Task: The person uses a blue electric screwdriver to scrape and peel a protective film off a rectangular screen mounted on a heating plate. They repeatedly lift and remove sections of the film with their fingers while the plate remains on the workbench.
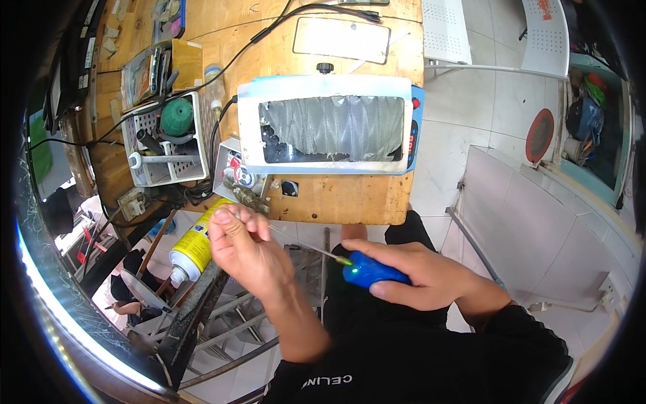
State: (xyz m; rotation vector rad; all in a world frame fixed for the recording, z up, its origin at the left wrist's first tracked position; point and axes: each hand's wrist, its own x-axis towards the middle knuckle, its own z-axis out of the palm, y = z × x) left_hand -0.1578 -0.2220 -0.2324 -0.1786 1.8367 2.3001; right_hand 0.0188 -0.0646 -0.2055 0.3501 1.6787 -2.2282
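My right hand (431, 273) is wrapped round a blue handheld power tool (374, 271) with a small green light on it. From its brass-coloured front end a thin metal rod (304, 245) runs leftward toward my left hand (247, 252). The left fingers are pinched together at the rod's far end, and the tip itself is hidden among them. Both hands are above my lap, just short of the table's front edge. Beyond them on the table sits a blue-and-white flat machine (326, 168) with a grey, wrinkled sheet (336, 128) on its dark plate.
A yellow spray can (195, 246) lies tilted left of my left hand. On the wooden table (350, 198) stand a white basket (168, 176) holding a green ball-shaped thing (177, 117), and a small box of parts (232, 165). A black cable (259, 35) crosses behind, near a phone-shaped white panel (341, 40).
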